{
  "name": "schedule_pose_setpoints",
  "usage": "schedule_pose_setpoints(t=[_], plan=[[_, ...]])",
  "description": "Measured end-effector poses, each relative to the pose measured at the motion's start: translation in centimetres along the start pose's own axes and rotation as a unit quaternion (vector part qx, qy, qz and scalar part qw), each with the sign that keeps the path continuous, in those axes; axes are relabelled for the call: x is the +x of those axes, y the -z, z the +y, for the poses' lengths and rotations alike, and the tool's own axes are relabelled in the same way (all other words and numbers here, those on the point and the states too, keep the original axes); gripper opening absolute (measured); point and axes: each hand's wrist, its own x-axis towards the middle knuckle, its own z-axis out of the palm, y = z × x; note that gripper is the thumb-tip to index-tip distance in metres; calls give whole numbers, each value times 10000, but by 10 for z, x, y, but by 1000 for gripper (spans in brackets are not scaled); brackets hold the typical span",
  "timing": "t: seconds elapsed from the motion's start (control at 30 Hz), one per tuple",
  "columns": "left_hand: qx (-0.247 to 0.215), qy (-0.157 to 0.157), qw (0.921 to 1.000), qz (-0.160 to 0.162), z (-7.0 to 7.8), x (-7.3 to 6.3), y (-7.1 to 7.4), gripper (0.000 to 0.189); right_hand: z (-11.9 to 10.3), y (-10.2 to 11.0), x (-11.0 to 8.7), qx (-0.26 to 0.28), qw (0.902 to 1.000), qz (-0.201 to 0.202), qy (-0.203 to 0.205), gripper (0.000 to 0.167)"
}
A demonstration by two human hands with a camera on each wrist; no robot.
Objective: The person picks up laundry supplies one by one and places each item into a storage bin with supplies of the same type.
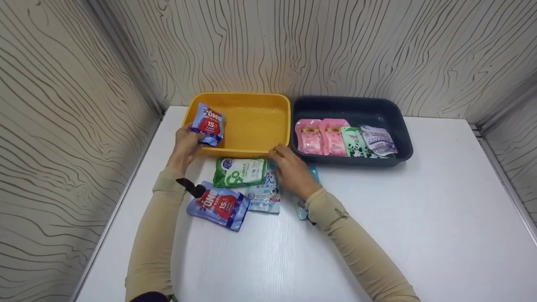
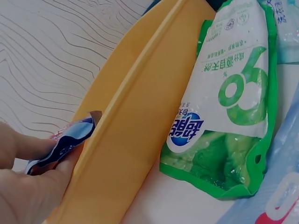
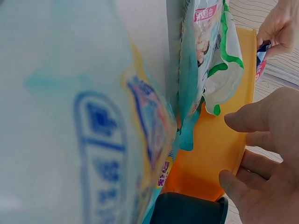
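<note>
A blue-and-red detergent pouch [image 1: 210, 125] is gripped at its lower edge by my left hand [image 1: 184, 144], over the left end of the yellow bin [image 1: 258, 126]. In the left wrist view, thumb and fingers pinch that pouch [image 2: 70, 142] beside the bin's rim. My right hand [image 1: 292, 171] is at the bin's front right corner, its fingers loosely extended and holding nothing; whether they touch the rim I cannot tell. Below it lie a green-and-white pack [image 1: 240, 172], a light blue pouch [image 1: 265, 196] and another blue pouch [image 1: 301, 210] partly hidden by the wrist.
A second blue-and-red pouch [image 1: 220, 206] lies on the white table [image 1: 251, 260] near my left forearm. To the right of the yellow bin stands a dark bin [image 1: 348, 107] containing pink pouches [image 1: 310, 138], a green panda pack [image 1: 353, 140] and a purple pouch [image 1: 379, 140]. Wood-patterned walls enclose the table.
</note>
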Motion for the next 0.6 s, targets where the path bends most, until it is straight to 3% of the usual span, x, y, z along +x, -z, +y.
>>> schedule_pose_setpoints(t=[0.3, 0.4, 0.5, 0.6], plan=[[878, 106, 9961, 67, 6, -1, -7, 65, -1, -1, 0, 17, 10000, -70, -44, 55], [1318, -153, 9911, 49, 6, -2, -9, 58, -1, 0, 0, 45, 9999, -93, -84, 55], [2257, -678, 9716, 230, 4, -3, -9, 53, -1, 1, 0, 57, 9999, -118, -102, 56], [3183, -1198, 9390, 511, 1, -3, -9, 50, -1, 2, 0, 78, 9996, -167, -190, 56]])
